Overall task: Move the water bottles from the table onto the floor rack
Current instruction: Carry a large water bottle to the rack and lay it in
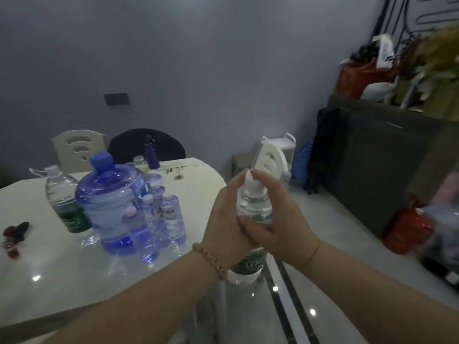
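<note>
My left hand [224, 219] and right hand [277, 217] are gripping 1 water-filled bottle [253, 204]. 1 blue jug [111, 199] is standing on the table [49, 289].

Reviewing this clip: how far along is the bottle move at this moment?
Done: nothing visible; the partly hidden white rack by the wall shows no bottle. In hand: left hand and right hand grip a clear green-labelled bottle with white cap, past the pale table's edge. Left: a big blue water jug, another green-labelled bottle and several small clear bottles stand on it.
</note>
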Demonstrator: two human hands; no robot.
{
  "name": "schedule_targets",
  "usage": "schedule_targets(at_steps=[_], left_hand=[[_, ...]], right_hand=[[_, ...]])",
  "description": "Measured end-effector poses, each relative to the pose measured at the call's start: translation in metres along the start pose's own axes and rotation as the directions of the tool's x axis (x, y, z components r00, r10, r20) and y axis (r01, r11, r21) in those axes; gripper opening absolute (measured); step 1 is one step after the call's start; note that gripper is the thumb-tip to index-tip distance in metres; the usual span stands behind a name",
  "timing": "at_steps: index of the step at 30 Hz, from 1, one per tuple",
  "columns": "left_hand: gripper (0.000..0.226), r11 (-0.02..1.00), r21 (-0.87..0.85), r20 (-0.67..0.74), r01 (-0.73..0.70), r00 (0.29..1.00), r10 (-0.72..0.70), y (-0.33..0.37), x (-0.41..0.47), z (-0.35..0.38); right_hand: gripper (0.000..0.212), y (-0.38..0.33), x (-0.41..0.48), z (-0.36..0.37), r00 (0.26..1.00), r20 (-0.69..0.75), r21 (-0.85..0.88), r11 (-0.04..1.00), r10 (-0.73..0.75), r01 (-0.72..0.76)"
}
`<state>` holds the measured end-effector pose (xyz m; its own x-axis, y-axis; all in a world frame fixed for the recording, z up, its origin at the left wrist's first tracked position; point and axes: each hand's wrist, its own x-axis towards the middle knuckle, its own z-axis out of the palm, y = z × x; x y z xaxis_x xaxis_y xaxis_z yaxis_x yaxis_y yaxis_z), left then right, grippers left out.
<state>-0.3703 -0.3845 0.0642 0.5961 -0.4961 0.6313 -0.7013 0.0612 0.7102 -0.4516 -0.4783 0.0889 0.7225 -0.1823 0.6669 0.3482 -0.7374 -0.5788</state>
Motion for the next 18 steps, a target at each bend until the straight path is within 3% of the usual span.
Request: schedule_targets(at_steps=[4,10,18], left_hand=[[0.086,1.0,-0.002,0.089,-0.004,0.996,0.004,-0.003,0.011,0.058],[0.084,0.995,-0.063,0.212,-0.079,0.973,0.091,-0.022,0.065,0.172],[0.097,0.991,-0.078,0.292,-0.106,0.948,0.124,-0.093,0.176,0.314]], right_hand=[[0.073,0.044,-0.017,-0.048,0.997,0.037,-0.105,0.992,0.075,-0.07],[0.078,0.145,-0.011,-0.127,0.991,0.079,-0.286,0.955,0.105,-0.078],[0.075,0.301,0.039,-0.217,0.982,0.106,-0.435,0.895,0.153,-0.092]])
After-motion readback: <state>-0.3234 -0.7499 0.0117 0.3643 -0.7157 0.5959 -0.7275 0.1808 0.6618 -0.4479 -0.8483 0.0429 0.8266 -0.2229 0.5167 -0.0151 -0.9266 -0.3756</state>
